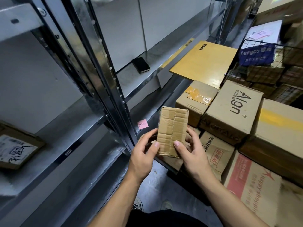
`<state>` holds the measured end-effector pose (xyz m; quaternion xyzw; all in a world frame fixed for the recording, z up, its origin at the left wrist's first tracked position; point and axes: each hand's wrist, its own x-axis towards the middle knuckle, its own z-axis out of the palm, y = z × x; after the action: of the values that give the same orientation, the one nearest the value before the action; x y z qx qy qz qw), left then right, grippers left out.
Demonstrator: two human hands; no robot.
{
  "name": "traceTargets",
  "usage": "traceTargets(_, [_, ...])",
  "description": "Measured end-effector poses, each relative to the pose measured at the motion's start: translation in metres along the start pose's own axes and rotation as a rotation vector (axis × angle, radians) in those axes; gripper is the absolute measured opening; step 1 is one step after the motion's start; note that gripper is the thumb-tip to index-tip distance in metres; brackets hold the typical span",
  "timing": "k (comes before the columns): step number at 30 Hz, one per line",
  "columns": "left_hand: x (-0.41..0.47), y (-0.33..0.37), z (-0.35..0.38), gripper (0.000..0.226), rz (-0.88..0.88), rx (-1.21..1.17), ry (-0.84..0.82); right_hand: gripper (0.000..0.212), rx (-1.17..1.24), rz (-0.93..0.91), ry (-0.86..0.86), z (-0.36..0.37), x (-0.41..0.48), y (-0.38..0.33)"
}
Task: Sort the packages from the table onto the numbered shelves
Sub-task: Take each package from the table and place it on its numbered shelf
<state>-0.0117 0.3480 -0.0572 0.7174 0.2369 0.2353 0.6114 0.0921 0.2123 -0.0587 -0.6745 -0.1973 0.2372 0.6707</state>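
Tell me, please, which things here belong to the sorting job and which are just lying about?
Job: box, gripped by left hand and right hand; shelves; parcel already shelved.
Lying about: phone; wire basket; blue bag.

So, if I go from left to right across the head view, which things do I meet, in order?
flat labelled package → black phone → small cardboard package → Align box
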Motion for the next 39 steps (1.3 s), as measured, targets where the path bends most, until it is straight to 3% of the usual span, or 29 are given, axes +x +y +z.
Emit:
traceTargets(4, [0.001,-0.003,-0.004,0.032,-0.027,0.052,0.109,0.041,0.165,0.051,0.024,-0.001,0.004,0.006])
traceTargets(7, [0.001,-0.010,-0.007,0.040,-0.040,0.158,0.136,0.039,0.217,0.080,0.009,0.001,0.005,0.013])
traceTargets(11, [-0.007,-0.014,-0.009,0.052,-0.112,0.000,0.109,0.054,0.220,0.069,-0.055,0.000,0.004,0.013])
traceTargets(15, [-0.012,-0.010,-0.013,0.052,-0.099,-0.019,0.147,0.049,0.088,-0.022,-0.084,0.005,-0.002,0.009])
traceTargets(22, [-0.027,-0.011,-0.033,0.050,-0.074,0.181,0.238,0.032,-0.322,-0.097,-0.109,0.012,-0.001,0.006])
traceTargets(29, [-0.047,-0.009,-0.054,0.051,0.022,0.341,0.356,0.057,-0.101,0.001,-0.346,0.048,-0.003,-0.003])
traceTargets(33, [-0.054,-0.011,-0.074,0.055,0.035,0.404,0.392,0.069,-0.142,-0.001,-0.311,0.078,-0.003,-0.003])
traceTargets(39, [-0.065,-0.008,-0.120,0.057,0.054,0.472,0.460,0.064,-0.219,-0.081,-0.329,0.131,-0.006,-0.013])
